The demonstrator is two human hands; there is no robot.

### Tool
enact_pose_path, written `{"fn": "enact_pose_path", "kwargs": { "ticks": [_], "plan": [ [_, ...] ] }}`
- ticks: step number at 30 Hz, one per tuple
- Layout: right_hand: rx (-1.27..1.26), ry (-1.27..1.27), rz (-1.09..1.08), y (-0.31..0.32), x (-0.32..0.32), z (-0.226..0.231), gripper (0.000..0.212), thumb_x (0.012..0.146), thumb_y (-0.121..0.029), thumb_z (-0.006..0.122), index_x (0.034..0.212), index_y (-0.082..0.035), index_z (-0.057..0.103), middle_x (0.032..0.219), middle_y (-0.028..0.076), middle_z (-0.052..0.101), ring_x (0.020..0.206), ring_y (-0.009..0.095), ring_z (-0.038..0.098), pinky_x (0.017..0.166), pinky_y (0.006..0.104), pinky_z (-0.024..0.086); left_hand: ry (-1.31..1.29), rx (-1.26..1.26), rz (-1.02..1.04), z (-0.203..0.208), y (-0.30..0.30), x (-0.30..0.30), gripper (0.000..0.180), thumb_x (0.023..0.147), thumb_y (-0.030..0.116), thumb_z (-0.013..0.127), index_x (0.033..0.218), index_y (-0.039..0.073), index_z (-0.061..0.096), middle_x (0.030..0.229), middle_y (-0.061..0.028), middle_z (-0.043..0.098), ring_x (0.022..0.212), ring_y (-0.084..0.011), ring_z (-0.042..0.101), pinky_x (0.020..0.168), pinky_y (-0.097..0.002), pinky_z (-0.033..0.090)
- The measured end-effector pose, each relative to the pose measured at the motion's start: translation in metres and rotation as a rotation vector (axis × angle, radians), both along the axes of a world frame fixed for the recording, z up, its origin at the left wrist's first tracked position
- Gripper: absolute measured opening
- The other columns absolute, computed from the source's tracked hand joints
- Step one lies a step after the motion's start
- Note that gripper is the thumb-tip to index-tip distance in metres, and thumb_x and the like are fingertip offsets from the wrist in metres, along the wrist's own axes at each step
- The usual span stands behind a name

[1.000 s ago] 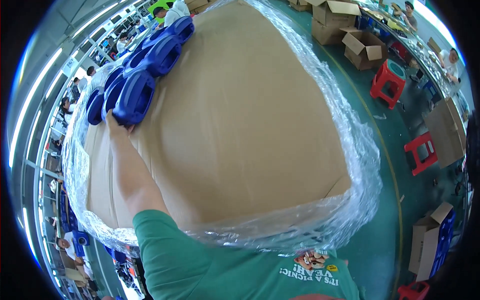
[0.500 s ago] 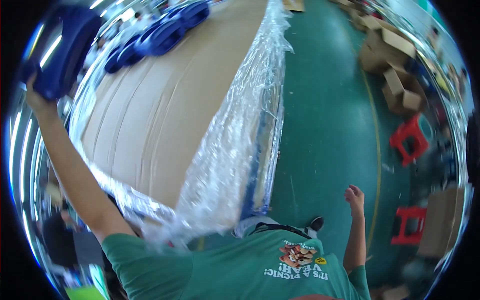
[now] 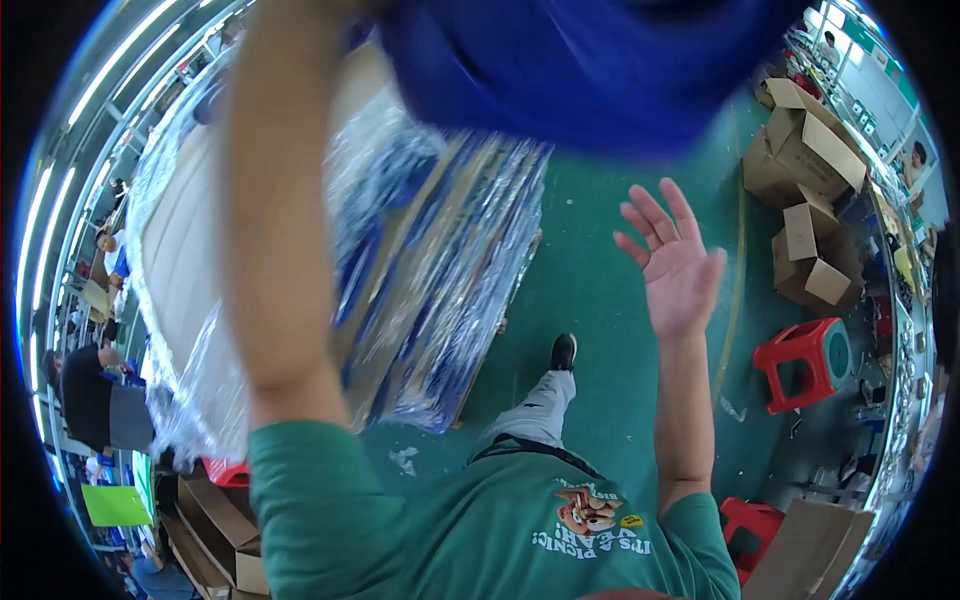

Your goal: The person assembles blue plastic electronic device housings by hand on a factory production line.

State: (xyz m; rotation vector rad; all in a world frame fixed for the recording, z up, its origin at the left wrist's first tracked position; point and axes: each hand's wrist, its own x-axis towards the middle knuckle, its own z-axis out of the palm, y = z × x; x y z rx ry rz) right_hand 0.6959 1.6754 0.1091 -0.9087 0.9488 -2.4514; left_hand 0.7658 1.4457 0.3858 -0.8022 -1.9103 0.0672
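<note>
A large, glossy, dark-blue moulded plastic piece fills the top of the view, close up and cut off by the edge. My left arm reaches up along its left side, and my left hand holds it there; the hand is blurred and its fingers are mostly hidden. Below the blue piece and apart from it, my right hand is raised with an upturned palm and spread fingers, holding nothing. To the left stands a stack of cardboard and blue layers wrapped in clear film, partly behind my left arm.
Open cardboard boxes and a red stool line the right side, beyond a yellow floor line. Another red stool is at lower right. People work at the far left, near a dark-clothed person. Green floor runs beside the stack.
My left hand has brought the blue piece from the far left to the top middle, over the stack's edge. My right hand has risen and opened. My view has turned toward the right.
</note>
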Motion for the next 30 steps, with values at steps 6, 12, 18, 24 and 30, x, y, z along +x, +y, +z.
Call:
{"fn": "enact_pose_path", "kwargs": {
  "ticks": [6, 12, 18, 24, 30],
  "plan": [
    [0.177, -0.12, -0.342, 0.051, -0.124, -0.061, 0.091, 0.077, -0.051, 0.068, 0.142, -0.002, 0.028, 0.138, 0.02, 0.043, 0.123, 0.033, 0.048, 0.102, 0.0469, 0.041, -1.196, 1.214, -0.513, -0.225, 0.062, -0.18, 0.097, 0.061, 0.027, 0.082, 0.137, -0.011, 0.035, 0.125, -0.0148, 0.054, 0.114, -0.0217, 0.053, 0.102, -0.0346, 0.037],
    [0.177, -0.721, -0.17, 0.076, -0.246, -0.139, 0.064, 0.085, -0.036, 0.058, 0.134, 0.002, 0.041, 0.126, 0.022, 0.053, 0.11, 0.034, 0.058, 0.096, 0.0464, 0.047, -1.385, 1.272, -0.419, -0.3, 0.077, -0.306, 0.081, 0.074, 0.025, 0.076, 0.138, -0.006, 0.038, 0.096, -0.01, 0.063, 0.079, -0.0144, 0.063, 0.07, -0.0261, 0.051],
    [0.082, -0.827, 0.012, 0.043, -0.418, -0.163, 0.062, 0.088, -0.04, 0.05, 0.134, 0.001, 0.044, 0.127, 0.023, 0.055, 0.111, 0.034, 0.058, 0.1, 0.046, 0.045, -1.48, 1.286, -0.403, -0.312, 0.057, -0.454, 0.068, 0.085, 0.027, 0.069, 0.139, -0.004, 0.039, 0.084, -0.0067, 0.06, 0.073, -0.009, 0.061, 0.063, -0.023, 0.049],
    [0.326, -0.654, 0.119, 0.008, -0.642, -0.161, 0.064, 0.09, -0.049, 0.047, 0.126, 0.004, 0.048, 0.113, 0.022, 0.062, 0.1, 0.032, 0.063, 0.092, 0.0427, 0.05, -1.194, 1.464, -0.219, -0.326, 0.014, -0.612, 0.072, 0.083, 0.03, 0.071, 0.137, -0.005, 0.04, 0.096, -0.0108, 0.063, 0.078, -0.0142, 0.063, 0.069, -0.0265, 0.051],
    [0.671, -0.232, 0.186, -0.081, -0.803, -0.086, 0.07, 0.088, -0.046, 0.059, 0.135, 0.003, 0.04, 0.126, 0.014, 0.054, 0.115, 0.023, 0.052, 0.101, 0.0345, 0.038, -0.967, 1.957, -0.337, -0.321, -0.059, -0.722, 0.073, 0.08, 0.023, 0.073, 0.138, -0.003, 0.037, 0.118, -0.0102, 0.058, 0.1, -0.0149, 0.059, 0.087, -0.0288, 0.048]
  ]
}}
